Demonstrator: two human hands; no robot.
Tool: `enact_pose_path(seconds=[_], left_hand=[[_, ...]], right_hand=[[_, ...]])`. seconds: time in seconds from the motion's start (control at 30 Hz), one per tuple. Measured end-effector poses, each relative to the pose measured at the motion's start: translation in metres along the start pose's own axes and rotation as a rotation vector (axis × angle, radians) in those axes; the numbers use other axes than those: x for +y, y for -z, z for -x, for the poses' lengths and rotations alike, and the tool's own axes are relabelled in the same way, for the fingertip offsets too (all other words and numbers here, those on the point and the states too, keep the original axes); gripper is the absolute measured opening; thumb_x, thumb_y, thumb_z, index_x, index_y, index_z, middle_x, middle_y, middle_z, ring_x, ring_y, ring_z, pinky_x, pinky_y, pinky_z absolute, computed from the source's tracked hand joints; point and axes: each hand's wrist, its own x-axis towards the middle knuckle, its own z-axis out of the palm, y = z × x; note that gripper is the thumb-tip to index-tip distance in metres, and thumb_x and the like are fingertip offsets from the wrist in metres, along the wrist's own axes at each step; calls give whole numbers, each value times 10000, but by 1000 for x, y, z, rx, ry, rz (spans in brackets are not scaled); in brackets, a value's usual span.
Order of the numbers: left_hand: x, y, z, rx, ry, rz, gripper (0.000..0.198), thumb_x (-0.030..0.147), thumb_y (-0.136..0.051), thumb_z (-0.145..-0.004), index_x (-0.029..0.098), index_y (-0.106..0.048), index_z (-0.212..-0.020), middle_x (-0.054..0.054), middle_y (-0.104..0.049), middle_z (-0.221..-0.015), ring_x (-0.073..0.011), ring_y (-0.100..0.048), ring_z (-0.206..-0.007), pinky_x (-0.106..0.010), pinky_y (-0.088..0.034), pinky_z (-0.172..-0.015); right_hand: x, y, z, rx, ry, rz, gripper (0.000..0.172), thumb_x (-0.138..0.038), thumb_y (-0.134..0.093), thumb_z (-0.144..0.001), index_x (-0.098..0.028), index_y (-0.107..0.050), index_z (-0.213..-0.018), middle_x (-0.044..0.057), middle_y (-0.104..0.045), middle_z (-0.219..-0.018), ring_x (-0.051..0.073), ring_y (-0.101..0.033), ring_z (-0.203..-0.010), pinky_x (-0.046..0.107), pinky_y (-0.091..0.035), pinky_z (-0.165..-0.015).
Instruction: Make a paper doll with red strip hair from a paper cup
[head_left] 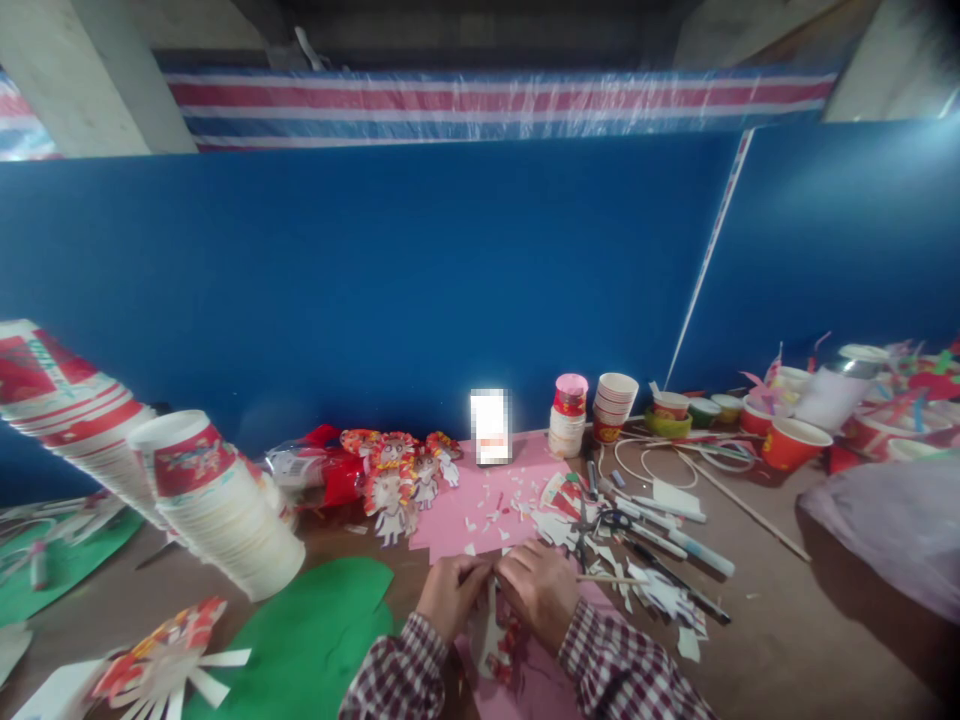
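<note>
My left hand (452,594) and my right hand (541,592) meet low in the middle of the head view. Fingers of both are closed at the top of a white and red paper cutout (491,648), which hangs down between them towards me. Its upper edge is hidden behind the fingertips. A thin wooden stick (611,578) extends rightwards from beside my right hand; I cannot tell whether the hand touches it. Beneath the hands lies pink paper (450,520) strewn with white scraps. Just past the right hand are scissors (585,530), partly covered by scraps.
Tall stacks of paper cups (232,520) lean at the left, beside green paper (322,620). Finished-looking paper figures (397,480) lie behind my left hand. Several pens (682,540) lie to the right. A phone-like bright screen (491,428) stands against the blue partition (375,270).
</note>
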Motion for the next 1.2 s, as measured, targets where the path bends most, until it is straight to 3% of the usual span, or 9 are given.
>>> enact_pose_path(seconds=[0.17, 0.47, 0.73, 0.97, 1.2], left_hand=[[0, -1, 1, 62, -11, -88, 404, 435, -420, -765, 131, -575, -549, -6, -517, -475, -112, -449, -485, -193, -319, -463], [6, 0, 2, 101, -54, -85, 340, 360, -425, -770, 118, -635, -656, -40, -599, -587, -138, -507, -570, -211, -362, -538], [6, 1, 2, 67, -20, -69, 347, 367, -431, -761, 112, -636, -645, -18, -559, -513, -115, -478, -480, -207, -350, -477], [2, 1, 2, 38, 33, 55, 315, 356, -482, -733, 101, -662, -775, -14, -570, -512, -112, -488, -466, -207, -370, -459], [3, 1, 0, 71, 52, 76, 243, 311, -553, -681, 106, -657, -760, -46, -649, -655, -133, -543, -564, -232, -412, -531]], right_hand=[[0, 0, 1, 16, -2, 8, 206, -237, -447, -843, -171, -533, -667, 18, -526, -641, 141, -466, -651, 265, -292, -563], [2, -5, 2, -4, -41, -73, 187, -221, -419, -860, -172, -550, -735, 28, -560, -697, 146, -494, -705, 260, -344, -611], [4, -6, 3, -35, -58, -143, 194, -229, -402, -872, -168, -572, -800, 43, -599, -748, 153, -518, -736, 267, -367, -679], [4, -6, 3, -52, -70, -167, 215, -239, -399, -877, -164, -592, -821, 49, -612, -753, 144, -530, -736, 260, -373, -691], [8, -7, 3, -60, -78, -237, 188, -250, -416, -870, -172, -587, -878, 50, -617, -801, 153, -528, -764, 268, -380, -703]])
